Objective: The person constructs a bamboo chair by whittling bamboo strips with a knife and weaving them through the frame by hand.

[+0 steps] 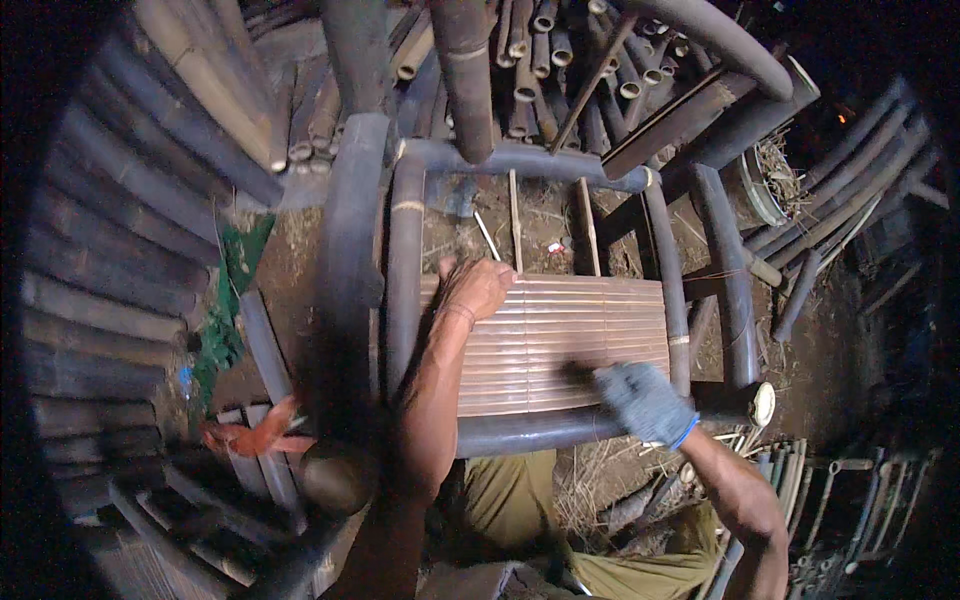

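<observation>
A bamboo frame of dark thick poles stands before me, with a panel of narrow bamboo slats across its nearer part. At the panel's far left edge, my bare left hand is closed, fingers curled over the outermost slat. Just beyond it, a thin pale strip slants across the gap. My right hand, in a grey glove with a blue cuff, is over the panel's near right part. Motion smears its fingers, and a dark blur beside them cannot be made out.
Two thin crossbars span the frame's open far part. Upright dark poles rise close on the left. Cut bamboo is piled behind, and long poles line the left. A green cloth and an orange thing lie on the left.
</observation>
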